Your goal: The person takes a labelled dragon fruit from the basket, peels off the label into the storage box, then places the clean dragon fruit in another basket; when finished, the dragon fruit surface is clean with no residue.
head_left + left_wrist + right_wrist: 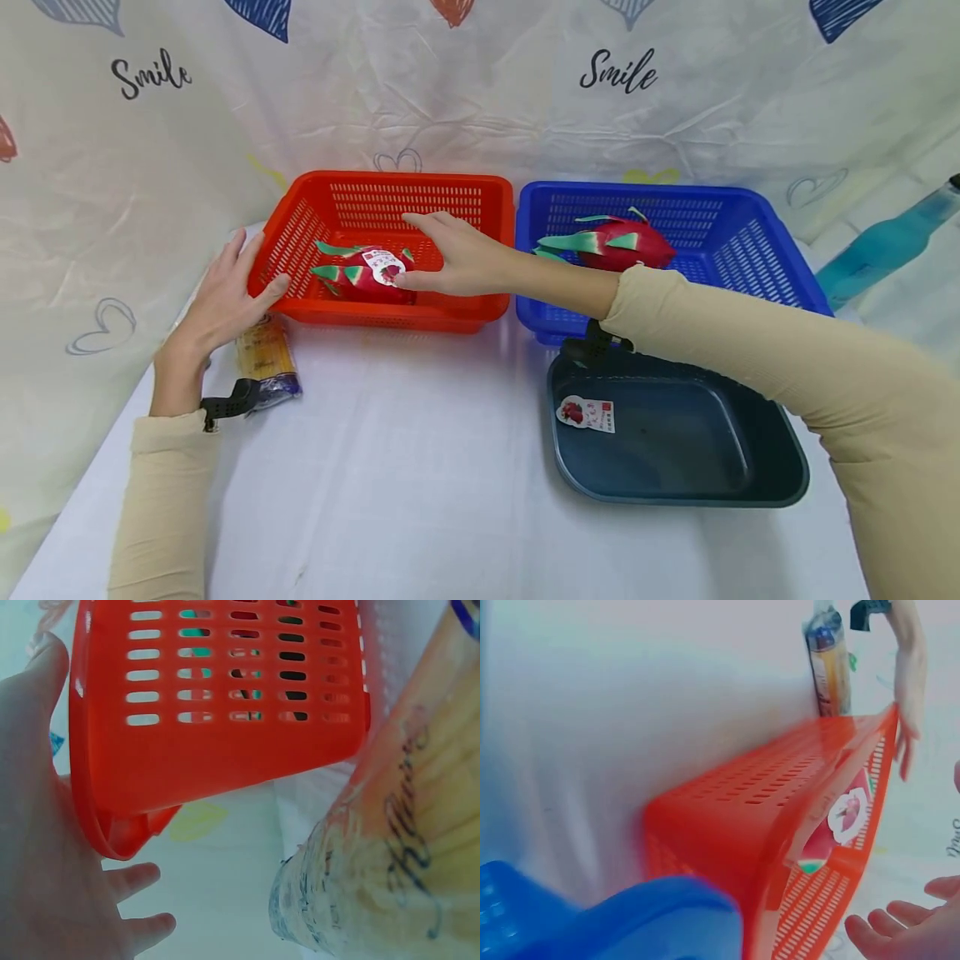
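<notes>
In the head view a red plastic basket (390, 318) holds a dragon fruit (358, 282) with a white sticker. My right hand (459, 254) reaches over that basket, its fingers spread beside the fruit and holding nothing; whether the thumb touches the sticker I cannot tell. At the basket's left rim my left hand (225, 296) rests with fingers extended. The left wrist view shows the left hand (45, 825) along the rim of the red basket (210, 761). A second dragon fruit (626, 243), partly behind the right arm, lies in the blue basket (772, 258).
A dark rectangular tub (652, 450) with a loose sticker (587, 414) inside stands at the front right. Beneath the left hand lies a clear pack of noodle-like sticks (268, 358). A bottle of blue liquid (877, 250) stands at the far right. Patterned cloth (337, 83) hangs behind.
</notes>
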Available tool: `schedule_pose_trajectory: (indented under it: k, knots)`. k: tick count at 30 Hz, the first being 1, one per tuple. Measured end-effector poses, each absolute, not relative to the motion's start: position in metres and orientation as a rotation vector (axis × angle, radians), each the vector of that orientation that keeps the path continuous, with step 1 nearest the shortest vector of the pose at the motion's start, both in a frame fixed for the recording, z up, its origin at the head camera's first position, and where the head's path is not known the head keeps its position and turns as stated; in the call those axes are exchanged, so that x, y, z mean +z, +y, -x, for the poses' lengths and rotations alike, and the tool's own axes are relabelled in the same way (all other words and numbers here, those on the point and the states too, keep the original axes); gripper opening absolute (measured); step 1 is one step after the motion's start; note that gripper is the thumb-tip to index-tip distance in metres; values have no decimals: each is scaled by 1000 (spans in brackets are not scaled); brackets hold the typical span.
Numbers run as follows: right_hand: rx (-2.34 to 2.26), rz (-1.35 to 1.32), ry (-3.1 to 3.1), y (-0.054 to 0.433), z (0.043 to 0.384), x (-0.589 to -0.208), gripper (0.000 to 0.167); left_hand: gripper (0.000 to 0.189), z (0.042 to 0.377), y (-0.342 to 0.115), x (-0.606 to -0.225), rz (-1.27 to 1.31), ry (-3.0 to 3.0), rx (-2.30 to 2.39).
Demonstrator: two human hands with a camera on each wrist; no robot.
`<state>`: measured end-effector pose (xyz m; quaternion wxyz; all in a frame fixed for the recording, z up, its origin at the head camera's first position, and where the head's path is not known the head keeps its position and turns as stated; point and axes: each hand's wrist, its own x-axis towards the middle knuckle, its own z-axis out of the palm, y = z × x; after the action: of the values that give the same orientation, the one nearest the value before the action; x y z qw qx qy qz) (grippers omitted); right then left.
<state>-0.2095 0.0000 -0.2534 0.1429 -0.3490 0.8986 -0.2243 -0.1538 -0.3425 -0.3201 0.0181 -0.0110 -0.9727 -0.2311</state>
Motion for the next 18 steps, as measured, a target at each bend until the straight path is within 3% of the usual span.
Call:
schedule_pose_trajectory:
  k: [18]
  knots:
    - [-577,1061,2488,-48,247,-271,93,88,154,-345,-322,-28,-3117,-712]
